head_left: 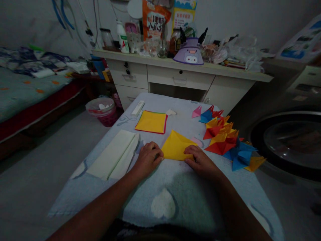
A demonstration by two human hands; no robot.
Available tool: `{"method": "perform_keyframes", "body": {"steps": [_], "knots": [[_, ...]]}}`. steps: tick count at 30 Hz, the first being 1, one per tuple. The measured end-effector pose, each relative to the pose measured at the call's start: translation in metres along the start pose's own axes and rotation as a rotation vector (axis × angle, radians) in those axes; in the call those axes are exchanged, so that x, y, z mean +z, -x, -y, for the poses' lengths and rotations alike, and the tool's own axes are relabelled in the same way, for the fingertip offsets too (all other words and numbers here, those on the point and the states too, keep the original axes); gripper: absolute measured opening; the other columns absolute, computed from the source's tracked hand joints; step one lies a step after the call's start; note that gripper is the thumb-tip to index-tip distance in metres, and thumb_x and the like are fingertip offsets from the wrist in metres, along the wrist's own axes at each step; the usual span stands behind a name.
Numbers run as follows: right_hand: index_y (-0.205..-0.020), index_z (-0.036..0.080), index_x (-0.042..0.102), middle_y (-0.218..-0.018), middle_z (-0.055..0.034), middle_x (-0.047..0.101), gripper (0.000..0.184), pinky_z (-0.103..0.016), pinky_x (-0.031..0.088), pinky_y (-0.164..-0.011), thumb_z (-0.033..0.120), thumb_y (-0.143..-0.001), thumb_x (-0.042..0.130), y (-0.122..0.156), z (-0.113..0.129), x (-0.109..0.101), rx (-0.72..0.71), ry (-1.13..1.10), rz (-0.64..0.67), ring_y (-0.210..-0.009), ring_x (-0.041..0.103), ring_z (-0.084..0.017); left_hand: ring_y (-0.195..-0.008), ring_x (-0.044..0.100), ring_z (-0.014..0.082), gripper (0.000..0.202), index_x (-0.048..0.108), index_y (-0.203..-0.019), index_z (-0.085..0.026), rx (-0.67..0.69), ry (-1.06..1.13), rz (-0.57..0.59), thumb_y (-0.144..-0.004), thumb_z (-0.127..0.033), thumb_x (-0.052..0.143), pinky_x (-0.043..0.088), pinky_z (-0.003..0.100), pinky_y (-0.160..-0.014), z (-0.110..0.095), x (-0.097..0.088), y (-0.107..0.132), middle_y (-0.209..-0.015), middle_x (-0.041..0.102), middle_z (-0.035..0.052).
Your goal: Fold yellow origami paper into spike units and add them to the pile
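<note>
A folded yellow paper (176,146) was seen lying flat on the cloth-covered table (175,187), pinned between both hands at the middle of the view. The left hand (147,158) was pressed, fingers curled and mostly closed, on the sheet's corner at its 9 o'clock end; nothing was gripped, only the edge was held down by the fingertips. The right hand (199,160) was laid flatter, fingers partly extended, over the lower corner at about 4 o'clock of the sheet, again pressing rather than clasping. The paper's long axis was run roughly from 9 to 3 o'clock, along the folded lower edge, with its peak pointed toward 12 o'clock, away from the person. Both hands were in contact with it, so neither was nearer; the bulk of the sheet was lying toward 12 o'clock from the fingertips.

At 11 o'clock from the sheet, well apart, a stack of square coloured papers (151,122) with a yellow one on top was placed. A pile of finished folded paper pieces (227,140) in red, orange, blue and pink was spread from 1 to 3 o'clock, near the right hand. A folded white cloth (114,154) was lying at 9 o'clock, just beside the left hand
</note>
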State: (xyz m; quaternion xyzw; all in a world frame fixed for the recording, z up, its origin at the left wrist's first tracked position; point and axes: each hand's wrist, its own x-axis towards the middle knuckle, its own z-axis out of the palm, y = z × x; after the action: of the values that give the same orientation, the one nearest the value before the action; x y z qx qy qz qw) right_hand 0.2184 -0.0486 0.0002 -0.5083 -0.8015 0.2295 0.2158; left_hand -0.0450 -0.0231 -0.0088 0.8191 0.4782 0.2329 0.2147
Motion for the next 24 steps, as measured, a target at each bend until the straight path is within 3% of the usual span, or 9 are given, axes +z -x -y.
{"method": "perform_keyframes", "body": {"steps": [8,13,18,24], "knots": [[-0.1,0.02,0.063,-0.11,-0.0087,0.063,0.017,-0.042,0.04,-0.096,0.022,-0.083,0.061,-0.002,0.004,-0.001,-0.055,-0.04,-0.014,-0.108,0.053,-0.024,-0.094,0.051,0.0208,0.003,0.063,-0.079,-0.019,0.062,-0.023,-0.012,-0.081,-0.017,0.061,0.038,0.037,-0.083,-0.002,-0.005,0.003,-0.091,0.056,0.0031],[-0.113,0.026,0.066,-0.122,-0.0065,0.063,0.03,-0.046,0.035,-0.1,0.027,-0.084,0.065,-0.003,0.01,0.004,-0.114,0.042,0.072,-0.115,0.05,-0.025,-0.094,0.049,0.0215,0.005,0.063,-0.079,-0.02,0.105,-0.065,0.002,-0.08,-0.017,0.059,0.037,0.038,-0.083,-0.003,-0.007,0.005,-0.091,0.056,0.0034],[-0.1,0.027,0.073,-0.118,-0.0069,0.064,0.02,-0.049,0.037,-0.097,0.024,-0.087,0.058,-0.005,0.009,0.008,-0.069,0.096,0.044,-0.11,0.052,-0.025,-0.094,0.049,0.0219,0.005,0.063,-0.079,-0.02,0.096,-0.069,0.006,-0.081,-0.018,0.059,0.038,0.038,-0.083,-0.002,-0.006,0.005,-0.091,0.056,0.0037],[-0.091,0.025,0.073,-0.109,-0.0064,0.062,0.018,-0.046,0.039,-0.095,0.029,-0.089,0.055,-0.005,0.004,0.008,-0.011,0.014,0.0,-0.105,0.052,-0.024,-0.095,0.05,0.0222,0.003,0.064,-0.079,-0.02,0.062,-0.046,0.007,-0.079,-0.018,0.061,0.038,0.038,-0.083,0.001,-0.004,0.006,-0.091,0.057,0.0034]]}}
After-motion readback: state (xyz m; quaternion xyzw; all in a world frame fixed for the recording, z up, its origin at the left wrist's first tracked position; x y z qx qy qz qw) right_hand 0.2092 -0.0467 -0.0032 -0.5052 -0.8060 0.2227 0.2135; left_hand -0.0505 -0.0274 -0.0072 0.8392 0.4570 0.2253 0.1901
